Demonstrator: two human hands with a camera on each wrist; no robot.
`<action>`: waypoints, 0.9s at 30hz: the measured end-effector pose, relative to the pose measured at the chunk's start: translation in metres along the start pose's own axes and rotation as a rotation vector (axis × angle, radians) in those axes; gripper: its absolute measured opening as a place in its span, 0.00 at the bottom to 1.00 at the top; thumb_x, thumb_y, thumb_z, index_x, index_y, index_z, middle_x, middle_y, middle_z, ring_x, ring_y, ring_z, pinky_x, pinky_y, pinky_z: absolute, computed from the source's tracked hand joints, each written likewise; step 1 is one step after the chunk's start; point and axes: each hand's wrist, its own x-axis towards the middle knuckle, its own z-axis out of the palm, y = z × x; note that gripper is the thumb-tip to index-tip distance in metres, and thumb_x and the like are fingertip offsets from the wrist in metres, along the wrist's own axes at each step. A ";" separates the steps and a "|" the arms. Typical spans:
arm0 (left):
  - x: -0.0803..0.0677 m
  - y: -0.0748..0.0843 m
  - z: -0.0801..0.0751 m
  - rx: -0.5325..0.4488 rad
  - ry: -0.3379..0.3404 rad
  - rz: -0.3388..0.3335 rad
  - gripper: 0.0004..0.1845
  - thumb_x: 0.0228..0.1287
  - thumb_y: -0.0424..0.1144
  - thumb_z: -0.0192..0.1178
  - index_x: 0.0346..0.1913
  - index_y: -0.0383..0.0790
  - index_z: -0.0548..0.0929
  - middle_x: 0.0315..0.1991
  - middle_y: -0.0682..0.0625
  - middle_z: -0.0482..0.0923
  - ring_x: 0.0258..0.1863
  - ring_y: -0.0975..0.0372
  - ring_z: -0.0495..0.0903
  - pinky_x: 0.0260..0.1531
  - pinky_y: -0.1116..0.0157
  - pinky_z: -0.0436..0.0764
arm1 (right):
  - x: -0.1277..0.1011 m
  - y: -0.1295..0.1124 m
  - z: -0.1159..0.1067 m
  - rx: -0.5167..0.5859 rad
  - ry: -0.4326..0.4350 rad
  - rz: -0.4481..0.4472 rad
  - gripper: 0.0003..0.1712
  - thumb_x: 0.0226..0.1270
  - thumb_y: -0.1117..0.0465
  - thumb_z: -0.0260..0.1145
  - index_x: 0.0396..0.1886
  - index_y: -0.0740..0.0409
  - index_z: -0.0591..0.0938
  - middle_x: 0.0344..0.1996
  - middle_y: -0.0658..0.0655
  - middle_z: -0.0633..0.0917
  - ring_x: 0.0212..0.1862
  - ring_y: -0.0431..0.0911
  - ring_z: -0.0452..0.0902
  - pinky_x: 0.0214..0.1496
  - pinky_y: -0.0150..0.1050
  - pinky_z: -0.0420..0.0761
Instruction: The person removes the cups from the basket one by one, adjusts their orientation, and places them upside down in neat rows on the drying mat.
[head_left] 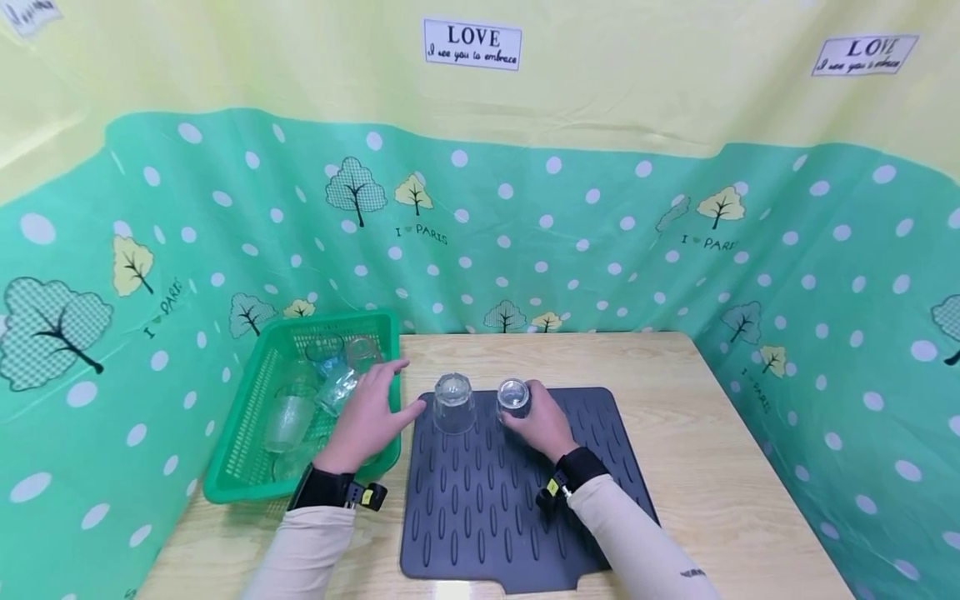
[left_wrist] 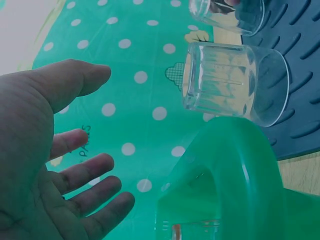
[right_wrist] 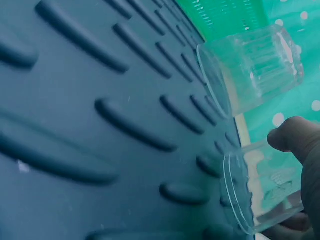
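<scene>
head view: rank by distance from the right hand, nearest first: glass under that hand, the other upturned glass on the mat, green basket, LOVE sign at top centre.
1. Glass, gripped by the right hand, on the mat.
2. Other upturned glass, just left of it.
3. Green basket, off the mat's left edge.
4. LOVE sign, on the backdrop.
</scene>
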 end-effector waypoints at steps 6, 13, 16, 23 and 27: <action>0.001 -0.001 -0.001 0.010 -0.010 0.001 0.42 0.68 0.52 0.69 0.78 0.42 0.63 0.71 0.38 0.68 0.70 0.43 0.68 0.64 0.40 0.74 | 0.007 0.001 -0.003 -0.056 -0.050 0.036 0.40 0.61 0.43 0.78 0.63 0.63 0.74 0.49 0.60 0.85 0.48 0.52 0.84 0.48 0.51 0.85; 0.001 -0.001 -0.001 0.013 -0.025 -0.006 0.42 0.67 0.51 0.70 0.78 0.42 0.65 0.68 0.39 0.72 0.67 0.44 0.71 0.63 0.41 0.75 | 0.011 -0.007 -0.011 -0.137 -0.106 0.050 0.46 0.58 0.40 0.79 0.65 0.65 0.74 0.49 0.63 0.85 0.46 0.53 0.84 0.46 0.50 0.85; 0.001 -0.002 0.000 0.019 -0.036 -0.019 0.42 0.67 0.52 0.70 0.78 0.43 0.64 0.66 0.39 0.74 0.66 0.45 0.73 0.61 0.42 0.77 | 0.012 -0.009 -0.014 -0.139 -0.128 0.052 0.46 0.57 0.39 0.79 0.64 0.66 0.75 0.48 0.63 0.85 0.45 0.53 0.83 0.46 0.50 0.84; 0.000 -0.006 -0.006 -0.020 -0.031 -0.023 0.42 0.69 0.55 0.68 0.79 0.45 0.63 0.66 0.39 0.74 0.65 0.45 0.75 0.59 0.42 0.79 | 0.014 -0.010 -0.018 -0.127 -0.167 0.060 0.46 0.55 0.41 0.81 0.62 0.67 0.75 0.47 0.63 0.85 0.45 0.53 0.83 0.45 0.50 0.85; 0.001 -0.009 -0.009 -0.012 -0.047 -0.012 0.42 0.69 0.55 0.67 0.79 0.44 0.63 0.67 0.39 0.74 0.66 0.46 0.75 0.59 0.42 0.79 | 0.015 -0.011 -0.022 -0.136 -0.185 0.078 0.52 0.56 0.41 0.80 0.68 0.71 0.71 0.51 0.67 0.84 0.49 0.56 0.83 0.50 0.52 0.84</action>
